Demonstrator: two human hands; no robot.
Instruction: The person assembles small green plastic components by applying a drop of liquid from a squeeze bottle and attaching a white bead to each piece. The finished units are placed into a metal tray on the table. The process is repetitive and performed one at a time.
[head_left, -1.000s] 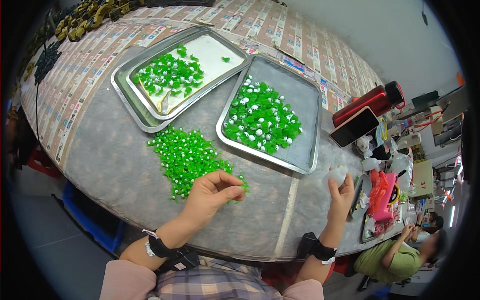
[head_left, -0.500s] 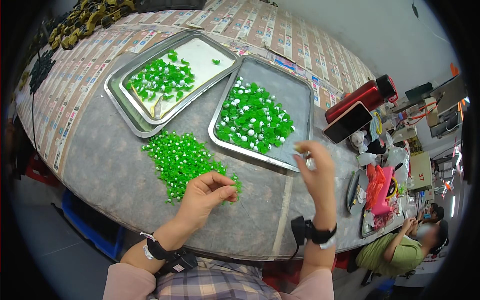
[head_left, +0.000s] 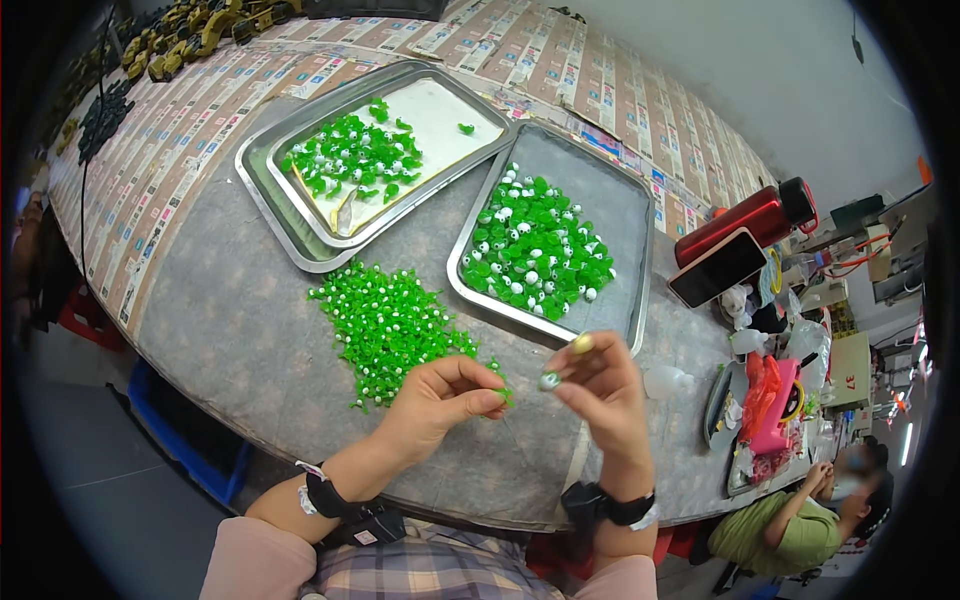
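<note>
My left hand [head_left: 435, 405] pinches a small green plastic piece [head_left: 506, 397] between thumb and fingertips, just right of a loose heap of green pieces with white spots [head_left: 390, 330]. Facing it, my right hand [head_left: 608, 405] grips a small white-and-green ball-shaped piece [head_left: 549, 381] by its fingertips; one fingertip wears a yellow cover. The two pieces are close but apart. Beyond my right hand lies a metal tray [head_left: 505, 310] with many green pieces topped by white balls [head_left: 540, 250]. A stacked pair of trays [head_left: 312, 262] at the left holds similar green-and-white pieces [head_left: 355, 155].
At the right are a red flask [head_left: 735, 225], a phone [head_left: 715, 268], a translucent bottle [head_left: 667, 382] and a pink container [head_left: 778, 410] among plastic bags. A person in green [head_left: 775, 525] sits farther right. Yellow toy vehicles [head_left: 200, 40] are piled at the far left.
My right hand has come from the right tray's near edge down and left toward my left hand, with a ball-shaped piece now visible in its fingers. My left hand keeps its pinch.
</note>
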